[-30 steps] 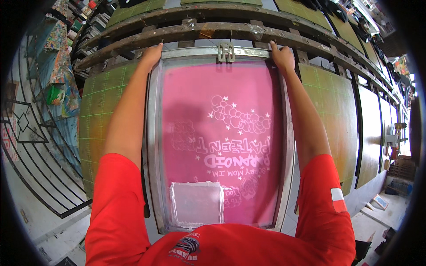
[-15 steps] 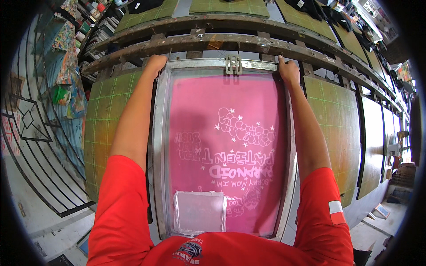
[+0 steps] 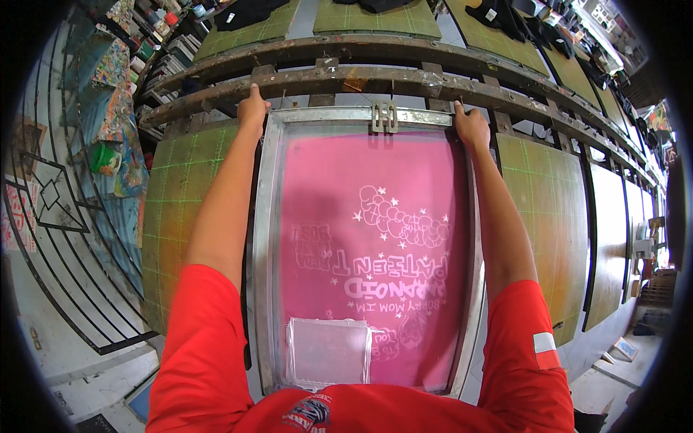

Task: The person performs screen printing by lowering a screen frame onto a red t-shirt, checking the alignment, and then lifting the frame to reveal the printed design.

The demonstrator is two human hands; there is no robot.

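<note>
A large screen printing frame (image 3: 264, 245) lies before me, its metal sides enclosing a pink mesh (image 3: 317, 173) with pale upside-down lettering and doodles. At its far left corner my left hand (image 3: 253, 115) is closed on the frame, thumb stretched upward. My right hand (image 3: 472, 130) grips the far right corner, its thumb also pointing away from me. The undersides of both hands' fingers are hidden. A metal bracket (image 3: 384, 117) sits on the middle of the far frame edge. Near my body, a pale rectangular patch (image 3: 328, 352) with rough white edges covers part of the mesh.
Dark rails (image 3: 303, 81) run across just beyond the frame. Green-lined boards flank it at left (image 3: 180, 209) and right (image 3: 541, 224). Black garments (image 3: 498, 20) lie on boards farther off. A black metal railing (image 3: 61, 238) and a green tub (image 3: 105, 159) stand left.
The view has shifted slightly, so the frame and rails appear a little lower. My left thumb now sticks up more from the corner; both hands stay at the far corners.
</note>
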